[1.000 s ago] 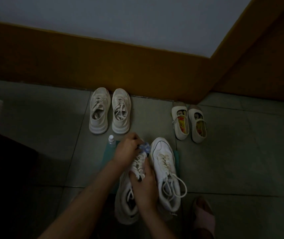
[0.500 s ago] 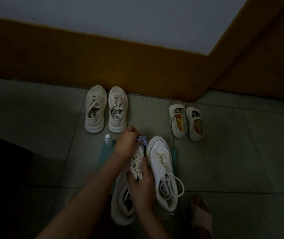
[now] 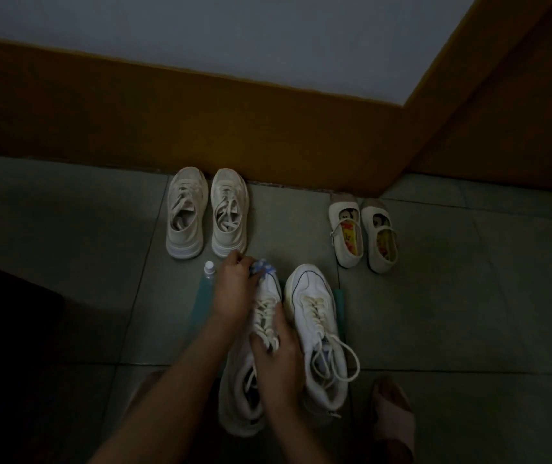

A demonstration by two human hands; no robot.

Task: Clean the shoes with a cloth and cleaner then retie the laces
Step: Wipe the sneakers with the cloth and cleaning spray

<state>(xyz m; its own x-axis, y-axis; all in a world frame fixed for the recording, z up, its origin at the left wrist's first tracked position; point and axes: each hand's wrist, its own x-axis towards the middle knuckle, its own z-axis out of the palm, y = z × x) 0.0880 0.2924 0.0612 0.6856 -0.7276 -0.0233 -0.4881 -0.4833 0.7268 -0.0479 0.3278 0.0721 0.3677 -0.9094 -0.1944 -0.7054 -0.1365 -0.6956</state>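
Our left hand (image 3: 234, 291) is closed round a bunched blue-and-white cloth (image 3: 263, 265), pressing it on the toe of the white shoe (image 3: 269, 288), which lies on the floor with its toe at twelve o'clock and its heel toward us. Our right hand (image 3: 281, 363) sits at six o'clock from the left one, fingers curled over the laces (image 3: 264, 316) and thumb up along them, gripping the shoe at mid-length to steady it. Just beside the shoe at three o'clock stands the second shoe (image 3: 304, 283), toe likewise at twelve, its loose laces (image 3: 316, 308) trailing in loops toward five o'clock. Both shoes rest on a teal mat (image 3: 339, 306), whose edges show at either side. At nine o'clock from the cloth, just beside our left hand, a bottle (image 3: 208, 272) with a white cap stands at the mat's edge. Farther out at eleven o'clock a beige pair (image 3: 185, 216) sits side by side near the wall (image 3: 201, 112), laces slack. At two o'clock, well apart, a small pair (image 3: 348, 236) with straps and bright printed insoles stands by the corner. At five o'clock a foot (image 3: 393, 420) in a pink slipper rests on the tiled floor (image 3: 67, 262).
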